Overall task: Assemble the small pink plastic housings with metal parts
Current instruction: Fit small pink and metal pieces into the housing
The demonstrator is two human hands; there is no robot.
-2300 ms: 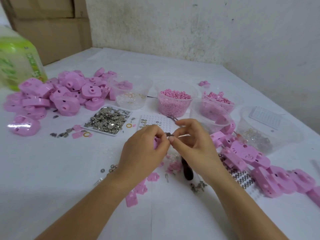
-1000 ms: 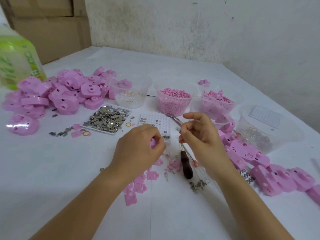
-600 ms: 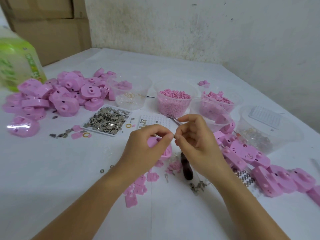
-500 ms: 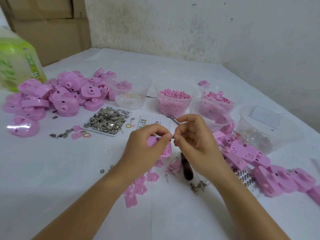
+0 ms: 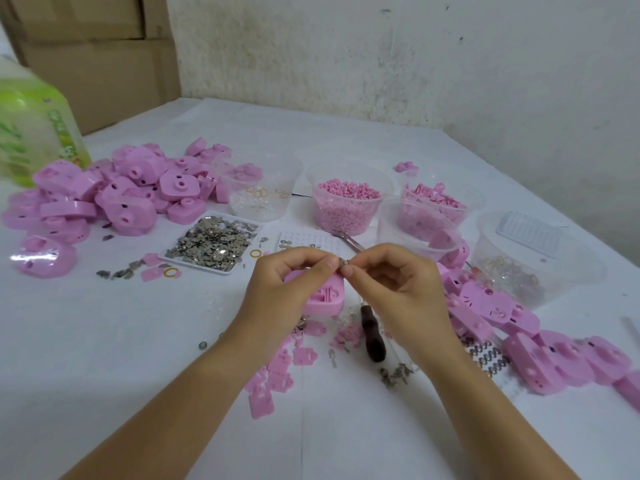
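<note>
Near room: bare white table [image 5: 86,358] open to the left; flat pink pieces [image 5: 277,372] under the wrists
Hands: left hand [image 5: 287,289] curled round a pink housing [image 5: 325,297]; right hand [image 5: 398,289] pinching a small metal part [image 5: 344,263] just above it
Right edge: row of housings [image 5: 554,358] crowds it
Containers: tray [image 5: 197,265] of metal bits; ring cup [image 5: 263,174]; pellet cup [image 5: 346,220]; tub [image 5: 571,268] holding rings and a white grid plate [image 5: 528,233]
Far edge: table meets the wall [image 5: 381,64]

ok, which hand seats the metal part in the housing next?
Right, likely: the right hand pinches the small metal part right by the pink housing, which the left hand is occupied gripping.
</note>
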